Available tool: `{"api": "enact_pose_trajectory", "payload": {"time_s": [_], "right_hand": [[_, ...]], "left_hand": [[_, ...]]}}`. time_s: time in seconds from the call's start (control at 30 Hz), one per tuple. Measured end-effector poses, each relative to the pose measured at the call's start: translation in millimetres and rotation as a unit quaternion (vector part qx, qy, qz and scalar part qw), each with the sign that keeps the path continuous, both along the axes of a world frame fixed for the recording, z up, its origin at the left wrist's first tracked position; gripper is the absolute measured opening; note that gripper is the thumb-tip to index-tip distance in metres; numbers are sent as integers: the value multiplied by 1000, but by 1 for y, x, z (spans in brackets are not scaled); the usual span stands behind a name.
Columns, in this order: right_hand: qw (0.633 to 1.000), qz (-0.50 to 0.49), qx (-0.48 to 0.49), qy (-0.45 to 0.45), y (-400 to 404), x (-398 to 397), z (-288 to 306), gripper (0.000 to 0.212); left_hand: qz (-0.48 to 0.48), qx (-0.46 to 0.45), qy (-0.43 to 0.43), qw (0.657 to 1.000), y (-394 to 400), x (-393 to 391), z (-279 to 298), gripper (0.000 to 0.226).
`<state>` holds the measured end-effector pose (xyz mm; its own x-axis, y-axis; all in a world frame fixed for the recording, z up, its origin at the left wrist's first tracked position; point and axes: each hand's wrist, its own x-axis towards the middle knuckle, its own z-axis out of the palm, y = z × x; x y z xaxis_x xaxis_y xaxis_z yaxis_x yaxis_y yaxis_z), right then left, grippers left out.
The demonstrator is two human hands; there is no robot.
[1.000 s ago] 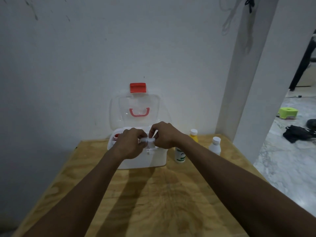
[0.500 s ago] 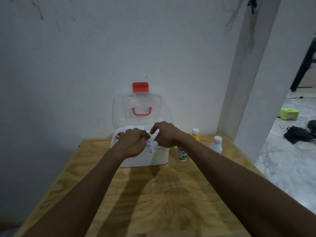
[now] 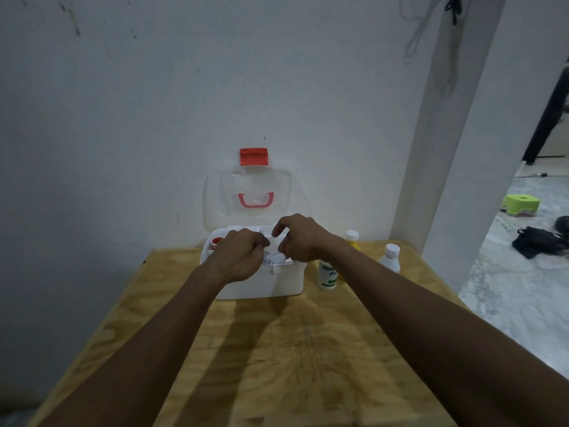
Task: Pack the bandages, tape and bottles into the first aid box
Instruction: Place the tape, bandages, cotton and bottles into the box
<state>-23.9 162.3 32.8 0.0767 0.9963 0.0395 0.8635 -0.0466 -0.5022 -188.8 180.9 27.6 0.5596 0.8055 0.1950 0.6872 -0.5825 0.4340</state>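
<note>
Just over the open first aid box point(image 3: 261, 282) on the wooden surface point(image 3: 277, 349), left hand point(image 3: 238, 257) and right hand point(image 3: 300, 240) hover with curled fingers around a small white item point(image 3: 275, 258); grip unclear. Three bottles point(image 3: 328, 277) stand beside the box.

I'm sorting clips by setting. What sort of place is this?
Probably a room in a home, not a clinic or workshop: a bare plywood table against a scuffed white wall, and a green plastic stool on a marble-patterned floor beyond.

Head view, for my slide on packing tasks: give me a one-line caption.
Both hands work over the open first aid box on a wooden table, three bottles beside it.
</note>
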Motion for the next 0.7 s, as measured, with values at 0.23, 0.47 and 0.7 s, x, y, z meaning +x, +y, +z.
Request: {"api": "enact_pose_trajectory", "payload": {"time_s": [0.23, 0.47, 0.7], "right_hand": [[996, -15, 60, 58, -24, 12, 20, 39], [984, -60, 137, 92, -80, 58, 46, 27], [962, -192, 195, 28, -110, 113, 36, 28]], "left_hand": [[-1, 23, -64, 998, -15, 3, 7, 35], [-26, 38, -105, 993, -39, 36, 13, 43], [-36, 51, -117, 991, -55, 89, 1, 50]]}}
